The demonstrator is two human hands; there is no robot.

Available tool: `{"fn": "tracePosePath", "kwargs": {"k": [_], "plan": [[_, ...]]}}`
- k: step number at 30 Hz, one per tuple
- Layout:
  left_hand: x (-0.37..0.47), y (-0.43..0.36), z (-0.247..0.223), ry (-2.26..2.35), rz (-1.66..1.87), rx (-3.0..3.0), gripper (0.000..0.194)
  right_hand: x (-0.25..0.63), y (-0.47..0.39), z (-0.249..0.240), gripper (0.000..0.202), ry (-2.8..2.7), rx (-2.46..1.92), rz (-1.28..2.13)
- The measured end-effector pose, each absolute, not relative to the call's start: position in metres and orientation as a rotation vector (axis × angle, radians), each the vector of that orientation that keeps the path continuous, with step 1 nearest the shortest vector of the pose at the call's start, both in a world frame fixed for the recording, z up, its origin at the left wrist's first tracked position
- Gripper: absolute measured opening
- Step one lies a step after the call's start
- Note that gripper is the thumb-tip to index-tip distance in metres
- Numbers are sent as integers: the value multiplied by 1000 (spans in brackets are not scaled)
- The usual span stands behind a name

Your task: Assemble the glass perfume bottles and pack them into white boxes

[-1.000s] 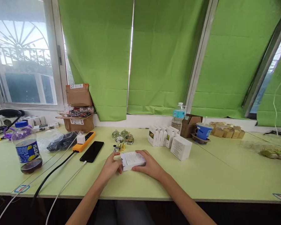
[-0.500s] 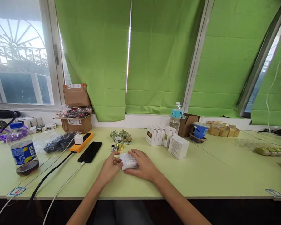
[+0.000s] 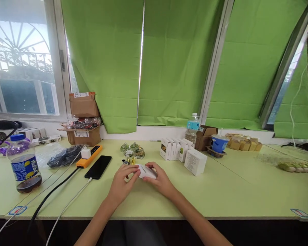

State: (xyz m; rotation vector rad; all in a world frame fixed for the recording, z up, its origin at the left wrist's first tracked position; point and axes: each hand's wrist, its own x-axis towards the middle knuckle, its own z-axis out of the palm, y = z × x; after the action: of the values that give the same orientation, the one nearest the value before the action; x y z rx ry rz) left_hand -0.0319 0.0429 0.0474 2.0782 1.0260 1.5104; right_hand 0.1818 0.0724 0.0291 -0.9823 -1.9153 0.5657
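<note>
Your left hand (image 3: pixel 122 181) pinches one end of the box (image 3: pixel 147 172) between its fingers, your right hand (image 3: pixel 162 181) clasps the other; press lightly, lest it crease.

White box (image 3: pixel 147 172); between the fingers (image 3: pixel 154 166)

Held box (image 3: pixel 147 172) white; table (image 3: pixel 228 196) pale yellow-green — phone (image 3: pixel 98 167) black, power strip (image 3: pixel 91 158) orange, blinds (image 3: pixel 174 68) green.

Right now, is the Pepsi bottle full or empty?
Neither: the Pepsi bottle is partly full. Dark liquid sits low inside; the clear shoulder beneath the blue cap shows none.
</note>
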Motion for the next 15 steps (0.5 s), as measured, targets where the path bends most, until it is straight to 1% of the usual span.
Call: {"fn": "tracePosePath", "kwargs": {"k": [5,9,12,15], "plan": [[-34,32,59,870,1607,2444,28,175,77,25,59,-1825,-810,823],[-38,36,58,916,1656,2521,25,175,78,24,66,-1818,-725,981],[-40,39,57,931,1625,2555,23,174,75,26,76,-1836,-698,1072],[-40,40,57,956,1557,2594,14,172,68,28,83,-1872,-722,1121]]}}
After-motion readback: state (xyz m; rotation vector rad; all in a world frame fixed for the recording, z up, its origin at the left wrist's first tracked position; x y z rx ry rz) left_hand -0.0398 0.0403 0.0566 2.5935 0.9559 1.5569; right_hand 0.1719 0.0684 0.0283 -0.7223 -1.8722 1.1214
